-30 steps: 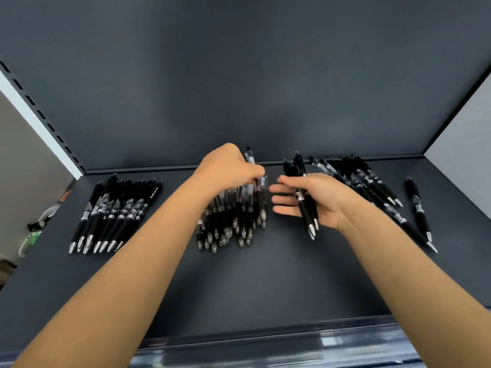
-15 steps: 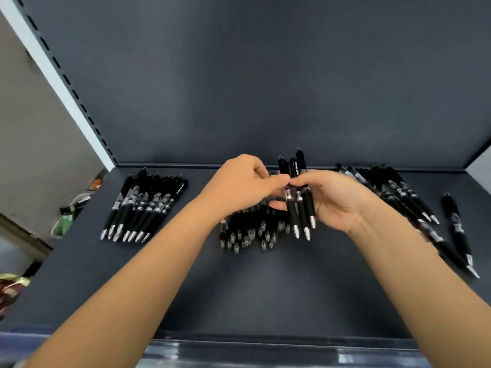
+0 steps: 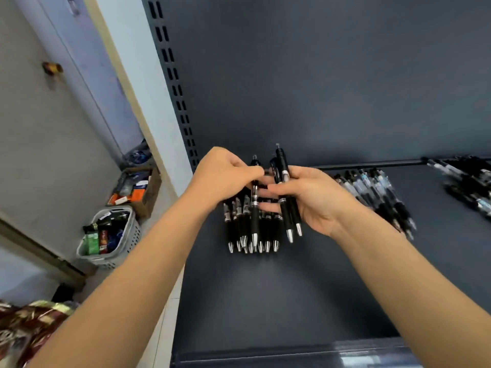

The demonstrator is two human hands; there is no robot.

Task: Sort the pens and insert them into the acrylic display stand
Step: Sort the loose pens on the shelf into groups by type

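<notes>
My left hand [image 3: 225, 173] pinches a single black pen [image 3: 255, 208] by its upper barrel, tip down, above the left pile of black pens [image 3: 249, 229] on the dark shelf [image 3: 292, 288]. My right hand [image 3: 310, 197] holds two black pens [image 3: 288, 208] upright in its palm, silver tips pointing down. The two hands touch at the fingertips. A second pile of pens [image 3: 377, 192] with clear barrels lies right of my right hand. A third pile [image 3: 467, 181] sits blurred at the far right. A clear acrylic strip [image 3: 372, 354] shows at the shelf's front edge.
The shelf's slotted upright [image 3: 175, 88] stands at the left. Beyond it on the floor are a grey basket [image 3: 125, 251] of bottles and a cardboard box [image 3: 138, 187] of goods. A patterned cloth [image 3: 29, 322] fills the bottom left corner.
The view has swung left, so the left pile now lies under my hands. My left hand has drawn one pen out of the bundle in my right hand, which held three.
</notes>
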